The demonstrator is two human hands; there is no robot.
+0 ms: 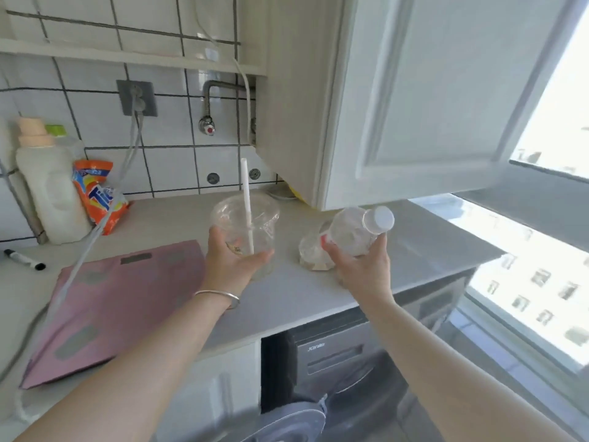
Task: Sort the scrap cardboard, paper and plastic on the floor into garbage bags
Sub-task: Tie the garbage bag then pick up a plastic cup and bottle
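While my left hand point(234, 261) wraps around the clear plastic cup point(246, 231) from below, fingers curled on its wall, the white straw point(247, 205) stands loose inside it. My right hand point(360, 266) clasps the empty plastic bottle point(357, 232) tilted, cap point(382, 218) up and away from me, with a crumpled clear wrapper point(310, 255) just behind it on the worktop point(287, 301). Both pieces are thin and slick, so a hard squeeze could buckle the cup, and I judge the straw may tip out if I tilt it. Dregs at the cup's bottom could spill. The open cabinet door point(424, 100) hangs close above the bottle; lifting carelessly could knock it. The wrapper might get left behind.
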